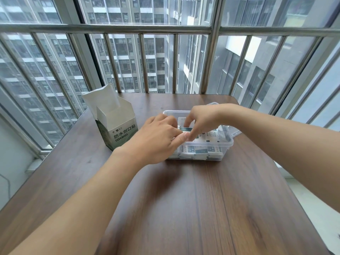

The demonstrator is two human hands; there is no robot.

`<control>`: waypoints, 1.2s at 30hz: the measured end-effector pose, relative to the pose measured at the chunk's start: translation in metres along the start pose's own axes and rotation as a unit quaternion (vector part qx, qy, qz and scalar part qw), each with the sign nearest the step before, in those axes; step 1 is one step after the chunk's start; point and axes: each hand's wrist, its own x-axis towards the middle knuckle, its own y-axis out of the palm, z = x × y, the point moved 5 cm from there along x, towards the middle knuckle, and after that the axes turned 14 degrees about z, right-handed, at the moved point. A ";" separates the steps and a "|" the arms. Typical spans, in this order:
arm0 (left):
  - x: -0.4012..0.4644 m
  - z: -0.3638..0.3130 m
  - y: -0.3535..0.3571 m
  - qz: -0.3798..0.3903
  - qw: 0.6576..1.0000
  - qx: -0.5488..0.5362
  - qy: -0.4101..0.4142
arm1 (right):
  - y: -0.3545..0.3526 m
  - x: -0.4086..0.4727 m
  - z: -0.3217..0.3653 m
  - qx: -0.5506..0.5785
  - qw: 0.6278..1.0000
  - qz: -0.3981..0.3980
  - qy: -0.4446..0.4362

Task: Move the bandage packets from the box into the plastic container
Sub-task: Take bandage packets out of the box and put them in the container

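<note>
Both hands meet over the plastic container (226,144). The right hand (200,119) and left hand (156,138) pinch one flat white-and-teal bandage packet (185,129) between curled fingertips, its long axis running nine to three o'clock. More glossy packets (200,150) lie flat inside the clear, rectangular tub. At nine o'clock stands the open cardboard box (117,124), flaps up, on the wood-grain table (202,199).

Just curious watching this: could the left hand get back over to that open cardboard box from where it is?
Probably yes. The left hand is at the plastic container, holding bandage packets with the right hand. The box stands right beside it, flaps open, with only bare table between.
</note>
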 end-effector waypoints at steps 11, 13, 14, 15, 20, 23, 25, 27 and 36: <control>0.002 0.000 0.001 0.011 0.999 0.028 -0.025 | 0.000 0.007 0.009 -0.052 0.997 0.042 0.031; 0.003 0.000 0.001 0.028 0.999 0.032 -0.033 | 0.000 0.007 0.011 -0.063 0.997 0.043 0.031; 0.003 0.001 0.001 0.035 0.998 0.035 -0.035 | 0.000 0.007 0.011 -0.066 0.996 0.043 0.031; 0.003 0.001 0.001 0.042 0.998 0.037 -0.036 | 0.000 0.007 0.010 -0.068 0.996 0.044 0.031; 0.004 0.000 0.003 0.068 0.997 0.033 -0.031 | -0.002 0.007 0.005 -0.040 0.998 0.031 0.029; 0.003 -0.002 0.002 0.074 0.996 0.038 -0.029 | -0.002 0.006 0.004 -0.035 0.998 0.025 0.034; 0.002 -0.003 0.001 0.070 0.996 0.045 -0.031 | -0.003 0.004 0.004 -0.027 0.999 0.015 0.025; 0.002 -0.004 0.001 0.061 0.996 0.047 -0.035 | -0.006 -0.002 0.005 -0.028 0.999 -0.018 0.008; 0.005 -0.002 0.003 -0.002 0.999 -0.026 -0.046 | -0.005 -0.034 -0.011 -0.078 0.993 -0.084 0.020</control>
